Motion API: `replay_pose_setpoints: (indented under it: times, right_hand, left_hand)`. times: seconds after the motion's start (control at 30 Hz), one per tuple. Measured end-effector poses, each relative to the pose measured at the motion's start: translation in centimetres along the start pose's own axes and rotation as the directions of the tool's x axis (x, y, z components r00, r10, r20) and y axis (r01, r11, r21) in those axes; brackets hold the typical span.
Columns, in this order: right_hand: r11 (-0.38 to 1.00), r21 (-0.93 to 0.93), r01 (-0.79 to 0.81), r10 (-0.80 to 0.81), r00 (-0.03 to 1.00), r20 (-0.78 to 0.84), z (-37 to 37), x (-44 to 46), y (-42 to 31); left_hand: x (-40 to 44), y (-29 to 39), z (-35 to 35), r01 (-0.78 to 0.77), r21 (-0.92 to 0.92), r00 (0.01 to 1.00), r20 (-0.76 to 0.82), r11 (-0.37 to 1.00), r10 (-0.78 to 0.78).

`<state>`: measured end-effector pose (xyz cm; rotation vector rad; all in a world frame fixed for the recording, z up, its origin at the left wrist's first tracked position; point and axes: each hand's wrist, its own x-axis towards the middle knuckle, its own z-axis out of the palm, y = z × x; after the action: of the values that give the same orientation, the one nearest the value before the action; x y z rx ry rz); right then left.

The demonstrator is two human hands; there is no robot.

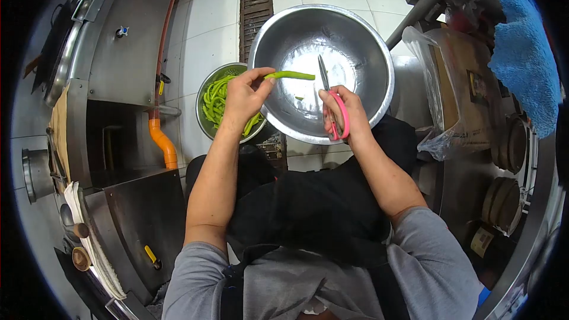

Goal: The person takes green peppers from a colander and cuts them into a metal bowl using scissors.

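Note:
My left hand (249,93) pinches one end of a long green pepper (291,75), which points right over a large steel bowl (379,98). Pink-handled scissors (339,115) are gripped in my right hand (349,112), their blades pointing up the view just right of the pepper's far end. A small green piece lies inside the large bowl. Beneath and left of my left hand, a smaller steel colander (200,112) holds several green peppers (214,99).
Steel counters (127,41) line the left side, with an orange pipe (163,145) beside them. At right are a plastic-wrapped box (468,89) and a blue towel (521,53). A floor drain grate (256,0) runs beyond the bowls.

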<state>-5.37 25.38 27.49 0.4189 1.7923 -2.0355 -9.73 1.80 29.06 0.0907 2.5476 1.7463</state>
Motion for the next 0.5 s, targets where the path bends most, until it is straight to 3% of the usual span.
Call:
replay_pose_setpoints:
  times: [0.17, 0.23, 0.27, 0.4, 0.5]
  right_hand:
    - [0.999, 0.042, -0.029, 0.029, 1.0, 0.005, 0.5, 0.0, 0.1]
    - [0.992, 0.125, -0.003, -0.002, 0.999, 0.038, 0.6, 0.5, 0.9]
    - [0.977, 0.211, 0.021, -0.035, 0.997, 0.064, 0.5, 0.6, 1.3]
    - [0.985, 0.167, 0.045, -0.064, 0.992, 0.108, 0.8, 0.2, 0.8]
    - [0.975, 0.17, 0.145, -0.158, 0.986, 0.061, 0.7, 0.5, 1.1]
  left_hand:
    - [0.3, 0.2, -0.3, 0.099, -0.024, 0.985, -0.139, 0.995, -0.102]
    - [0.3, 0.3, 0.1, 0.067, -0.251, 0.982, -0.153, 0.966, -0.108]
    - [0.2, 0.2, 0.4, 0.066, -0.252, 0.982, -0.153, 0.965, -0.107]
    - [-0.4, 0.3, 1.8, 0.037, -0.317, 0.993, -0.091, 0.948, -0.07]
    - [-0.7, 0.2, 2.0, -0.002, -0.206, 0.998, 0.058, 0.978, 0.014]
